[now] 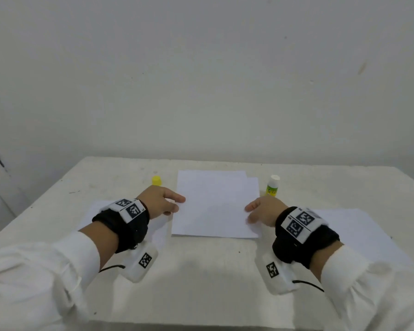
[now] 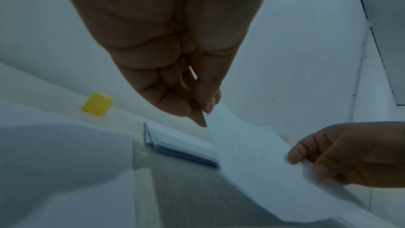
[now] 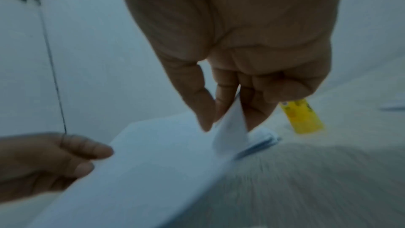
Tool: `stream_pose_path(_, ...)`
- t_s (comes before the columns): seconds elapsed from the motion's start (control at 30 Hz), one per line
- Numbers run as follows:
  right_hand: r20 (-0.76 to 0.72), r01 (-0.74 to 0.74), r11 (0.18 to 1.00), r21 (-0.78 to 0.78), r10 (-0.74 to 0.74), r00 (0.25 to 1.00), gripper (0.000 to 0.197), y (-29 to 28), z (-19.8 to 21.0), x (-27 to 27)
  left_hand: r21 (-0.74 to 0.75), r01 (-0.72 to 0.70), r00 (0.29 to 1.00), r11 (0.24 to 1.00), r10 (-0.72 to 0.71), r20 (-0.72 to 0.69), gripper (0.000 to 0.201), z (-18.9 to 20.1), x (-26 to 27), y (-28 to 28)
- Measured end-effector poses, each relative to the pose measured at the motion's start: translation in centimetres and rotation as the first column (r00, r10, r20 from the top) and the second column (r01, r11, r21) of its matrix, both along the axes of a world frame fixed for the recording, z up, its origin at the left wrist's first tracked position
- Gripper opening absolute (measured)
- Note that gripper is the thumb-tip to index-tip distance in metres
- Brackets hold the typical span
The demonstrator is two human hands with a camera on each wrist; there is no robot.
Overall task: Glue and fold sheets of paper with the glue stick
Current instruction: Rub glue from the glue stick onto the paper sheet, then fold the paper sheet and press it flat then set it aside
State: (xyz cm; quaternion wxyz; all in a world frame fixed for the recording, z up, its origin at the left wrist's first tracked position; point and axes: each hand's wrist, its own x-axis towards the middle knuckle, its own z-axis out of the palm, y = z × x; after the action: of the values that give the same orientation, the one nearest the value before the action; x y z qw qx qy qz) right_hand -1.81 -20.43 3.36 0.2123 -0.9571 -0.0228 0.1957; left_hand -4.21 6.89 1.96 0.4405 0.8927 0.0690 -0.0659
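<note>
The sheet point(image 1: 215, 206) hung lifted over a paper stack point(image 2: 181, 145) mid-table point(image 1: 201, 271), my left hand point(image 1: 160, 201) and right hand point(image 1: 263, 211) each pinching a side edge. The glue stick point(image 1: 272, 185) stood right, its yellow cap point(image 1: 156, 180) left.

A scuffed white worktop point(image 1: 201, 278) stands flush against a plain pale wall point(image 1: 201, 80) marked with small stains, a dark crack at left, under soft, even light.
</note>
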Motion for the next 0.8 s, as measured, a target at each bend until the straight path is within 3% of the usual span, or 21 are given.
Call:
stream_pose_path(0.1, 0.089, 0.007, 0.989, -0.151, 0.007, 0.996, 0.040, 2.1, 0.8, 2.6, 0.094, -0.015, 1.000, 0.995, 0.014, 0.011, 0.029, 0.6, 3.3, -0.1)
stream_pose_path(0.23, 0.153, 0.049, 0.958, -0.282, -0.006, 0.988, 0.037, 4.1, 0.3, 6.5, 0.326, 0.089, 0.995, 0.941, -0.068, -0.074, 0.043, 0.9, 7.6, -0.7)
stream_pose_path(0.5, 0.001, 0.021, 0.885, -0.465, -0.023, 1.000, 0.038, 5.8, -3.3, 11.3, 0.586, 0.307, 0.945, 0.750, -0.169, -0.280, 0.053, -0.4, 12.1, -1.6)
stream_pose_path(0.57, -0.009, 0.042, 0.863, -0.503, -0.054, 0.998, 0.041, 6.0, -3.8, 11.5, 0.621, 0.353, 0.929, 0.700, -0.184, -0.320, 0.047, -0.6, 12.3, -1.6)
stream_pose_path(0.7, 0.059, 0.044, 0.837, -0.545, -0.014, 0.998, 0.037, 6.3, -4.1, 10.8, 0.710, 0.378, 0.925, 0.595, -0.201, -0.324, 0.009, -1.0, 11.6, -2.0)
stream_pose_path(0.8, 0.093, -0.002, 0.868, -0.497, 0.056, 0.994, 0.033, 6.1, -3.9, 9.3, 0.776, 0.341, 0.937, 0.531, -0.259, -0.235, 0.019, -0.7, 10.6, -2.5)
